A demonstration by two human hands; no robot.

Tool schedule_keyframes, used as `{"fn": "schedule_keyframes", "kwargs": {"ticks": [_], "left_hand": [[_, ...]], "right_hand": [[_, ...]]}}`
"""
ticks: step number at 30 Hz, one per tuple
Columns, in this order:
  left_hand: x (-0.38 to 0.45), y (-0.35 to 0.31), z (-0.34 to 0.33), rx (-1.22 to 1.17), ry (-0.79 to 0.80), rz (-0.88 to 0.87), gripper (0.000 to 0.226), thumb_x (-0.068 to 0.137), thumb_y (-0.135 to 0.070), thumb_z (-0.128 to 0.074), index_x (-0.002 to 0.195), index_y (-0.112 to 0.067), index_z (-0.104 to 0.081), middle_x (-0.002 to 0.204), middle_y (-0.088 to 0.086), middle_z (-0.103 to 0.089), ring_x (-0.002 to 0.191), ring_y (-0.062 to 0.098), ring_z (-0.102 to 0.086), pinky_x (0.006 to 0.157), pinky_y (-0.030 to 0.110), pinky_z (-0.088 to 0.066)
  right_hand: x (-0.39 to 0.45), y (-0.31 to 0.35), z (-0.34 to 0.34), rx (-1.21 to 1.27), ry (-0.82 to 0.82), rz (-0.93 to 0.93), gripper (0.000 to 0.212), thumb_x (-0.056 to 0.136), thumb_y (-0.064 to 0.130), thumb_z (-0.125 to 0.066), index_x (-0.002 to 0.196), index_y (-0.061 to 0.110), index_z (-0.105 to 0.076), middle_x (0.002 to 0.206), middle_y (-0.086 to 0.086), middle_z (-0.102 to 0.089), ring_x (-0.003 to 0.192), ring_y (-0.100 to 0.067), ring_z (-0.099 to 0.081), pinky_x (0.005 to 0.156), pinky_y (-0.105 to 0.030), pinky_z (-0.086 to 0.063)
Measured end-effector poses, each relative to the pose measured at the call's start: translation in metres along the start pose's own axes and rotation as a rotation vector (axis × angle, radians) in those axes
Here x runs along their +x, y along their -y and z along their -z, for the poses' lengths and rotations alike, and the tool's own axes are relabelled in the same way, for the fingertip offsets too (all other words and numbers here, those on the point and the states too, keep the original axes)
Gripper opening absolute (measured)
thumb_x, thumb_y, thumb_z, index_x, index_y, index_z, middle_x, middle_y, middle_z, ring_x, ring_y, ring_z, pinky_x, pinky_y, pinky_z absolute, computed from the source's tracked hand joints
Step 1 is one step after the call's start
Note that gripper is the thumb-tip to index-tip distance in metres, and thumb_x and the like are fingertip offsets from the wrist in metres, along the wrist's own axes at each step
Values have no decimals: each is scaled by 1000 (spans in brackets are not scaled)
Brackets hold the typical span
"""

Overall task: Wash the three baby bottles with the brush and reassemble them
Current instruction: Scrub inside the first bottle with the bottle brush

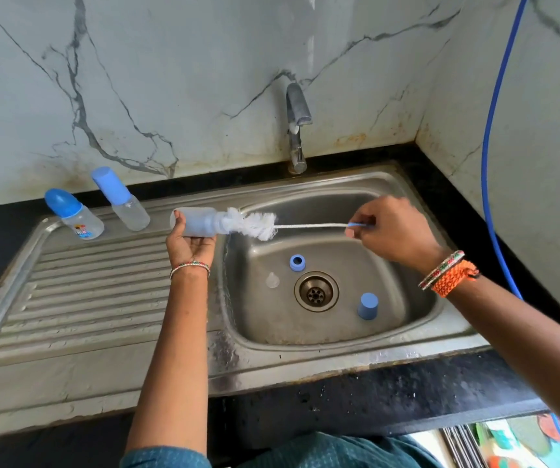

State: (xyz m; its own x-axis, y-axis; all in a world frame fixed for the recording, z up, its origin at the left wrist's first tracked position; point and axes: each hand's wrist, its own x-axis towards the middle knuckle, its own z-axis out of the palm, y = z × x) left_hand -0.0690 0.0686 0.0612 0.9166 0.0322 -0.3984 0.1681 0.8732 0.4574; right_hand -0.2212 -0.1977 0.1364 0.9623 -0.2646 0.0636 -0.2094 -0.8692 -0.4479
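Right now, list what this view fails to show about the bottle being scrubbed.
- Head view: brush tip is hidden inside the open bottle.
- Left hand covers the bottle's underside.
- Bottle's cleanliness: too blurred to judge.
- Tap: no water flow discernible.

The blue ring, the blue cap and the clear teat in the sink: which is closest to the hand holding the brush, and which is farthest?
From the right hand:
1. Blue cap, standing right of the drain, below the hand.
2. Blue ring, behind the drain to its left.
3. Clear teat, farthest left on the basin floor.
Cap and ring are nearly tied.
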Motion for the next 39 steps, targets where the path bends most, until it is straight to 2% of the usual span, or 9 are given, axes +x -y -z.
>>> {"fn": "schedule_keyframes", "kwargs": {"ticks": [4,7,9,12,16,22,28,33,39], "left_hand": [[0,1,-2,-64,32,-4,23,89,-17,-62,105,-2,-55,102,15,-60,102,31,-59,102,50,-42],[-1,1,-3,-14,57,-42,19,90,-17,-58,102,-2,-56,97,14,-62,94,29,-61,102,49,-42],[0,1,-3,17,40,-53,24,89,-19,-59,106,-2,-54,100,14,-60,98,29,-61,102,50,-42],[3,0,-3,55,18,-1,47,86,-31,-63,122,-6,-48,110,17,-55,109,33,-55,99,49,-44],[1,4,-5,66,-6,43,45,85,-35,-66,112,-2,-49,104,17,-56,97,30,-58,85,44,-51],[-4,4,-3,-3,86,1,28,91,-24,-60,106,-2,-52,103,16,-59,98,30,-60,98,51,-45],[-5,4,-8,-21,79,18,31,90,-26,-61,106,-1,-51,104,16,-60,103,32,-59,100,53,-43],[-2,5,-5,-9,111,22,36,95,-25,-53,121,-1,-47,108,19,-59,105,34,-58,102,54,-40],[3,3,-8,128,72,104,47,88,-46,-56,110,-5,-49,103,18,-56,98,32,-56,100,48,-41]], "right_hand": [[2,5,2,61,-171,62,5,82,28,-71,79,24,-73,75,3,-65,72,-16,-57,60,-26,-40],[4,2,9,235,301,-71,32,91,31,-61,64,16,-71,55,2,-56,52,-14,-49,49,-23,-36],[0,0,5,284,438,-127,41,95,35,-54,65,13,-72,48,6,-49,46,-11,-42,47,-23,-33],[-1,-2,-7,75,224,-22,22,85,42,-66,85,21,-65,70,8,-60,63,-9,-55,59,-28,-43],[-5,4,-8,103,-142,71,14,81,20,-72,89,21,-60,83,6,-64,79,-18,-60,70,-35,-50],[1,-1,2,36,187,-52,21,87,35,-64,71,21,-65,63,7,-66,66,-11,-58,65,-28,-44],[-4,4,-1,15,-98,-33,16,78,30,-75,80,21,-62,79,7,-64,77,-15,-59,62,-28,-43],[0,1,3,73,214,-62,26,86,34,-65,66,18,-63,64,3,-65,61,-10,-56,60,-27,-40],[-6,3,-1,12,-173,64,14,77,20,-74,82,22,-61,80,7,-64,76,-15,-56,61,-27,-39]]}}
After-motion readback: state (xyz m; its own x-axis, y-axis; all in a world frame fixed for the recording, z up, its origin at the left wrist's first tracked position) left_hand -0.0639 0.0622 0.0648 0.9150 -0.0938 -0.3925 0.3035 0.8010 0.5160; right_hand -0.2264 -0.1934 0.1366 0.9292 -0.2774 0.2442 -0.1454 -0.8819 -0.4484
